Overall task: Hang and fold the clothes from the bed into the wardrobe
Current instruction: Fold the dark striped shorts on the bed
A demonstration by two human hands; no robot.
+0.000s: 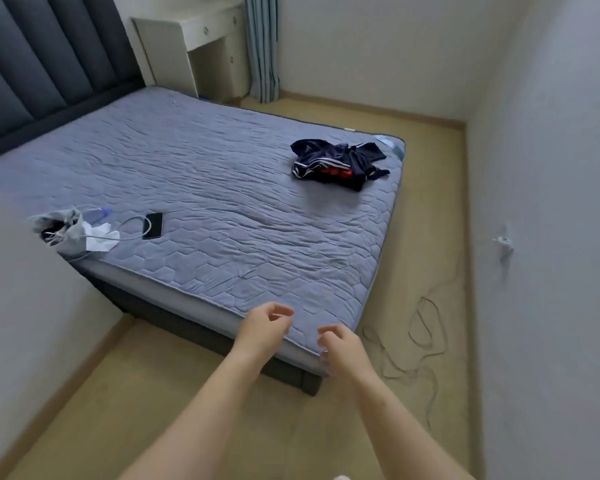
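A crumpled pile of dark navy clothes (340,164) with white stripes and a red patch lies near the far right corner of the bed (205,188), which has a grey-blue quilted cover. My left hand (264,327) and my right hand (340,344) hover side by side over the bed's near corner, fingers loosely curled, holding nothing. Both are far from the clothes. No wardrobe is in view.
A black phone (153,225) with a white cable, a grey pouch (63,230) and white paper lie at the bed's left edge. A thin cord (423,330) trails on the floor to the right. White walls stand close on both sides; a white desk (201,39) stands beyond the bed.
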